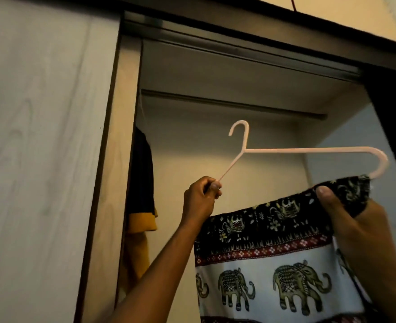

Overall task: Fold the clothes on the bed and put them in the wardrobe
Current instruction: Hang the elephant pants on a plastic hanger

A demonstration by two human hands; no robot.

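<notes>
Closest to the lens, the right hand (365, 229) is pinching the dark waistband of the elephant-print garment (274, 264), thumb on top, cloth hanging limp below it. Left of it, the left hand (201, 197) is gripping one end of the pale plastic hanger (309, 150), fingers curled tight round the thin arm — the other end is hooking into the fabric just above the right thumb. Soft, light cloth like this is likely sliding easily, so holding at the waistband seems wise. Beyond both hands, the wardrobe rail (234, 103) is waiting, a dark-and-yellow shirt (141, 194) hanging far left.
</notes>
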